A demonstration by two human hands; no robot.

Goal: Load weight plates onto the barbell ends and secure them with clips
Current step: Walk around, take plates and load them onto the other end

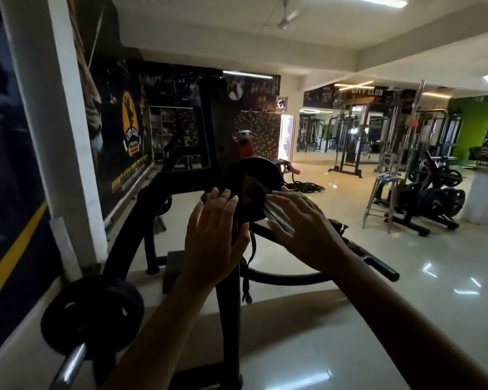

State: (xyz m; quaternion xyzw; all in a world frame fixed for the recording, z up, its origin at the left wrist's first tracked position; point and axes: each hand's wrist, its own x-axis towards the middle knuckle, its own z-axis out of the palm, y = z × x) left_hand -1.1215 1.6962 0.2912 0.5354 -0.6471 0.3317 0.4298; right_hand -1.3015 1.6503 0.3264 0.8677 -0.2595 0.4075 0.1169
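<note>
A black weight plate [255, 173] with a yellow centre mark sits on the steel barbell sleeve [278, 218], which points toward me at mid-frame. My left hand [214, 235] is flat against the plate's left face, fingers spread. On the plate's right side lies my right hand [302, 223], palm forward and fingers straight, beside the sleeve. Neither hand grips anything. No clip is visible on the sleeve.
A second black plate [93, 313] sits on another steel bar end [71, 367] at lower left. The black rack frame [228, 305] stands right below my arms. A white pillar [54, 136] is at left. Machines [431, 198] and a stool [383, 198] stand on the glossy floor at right.
</note>
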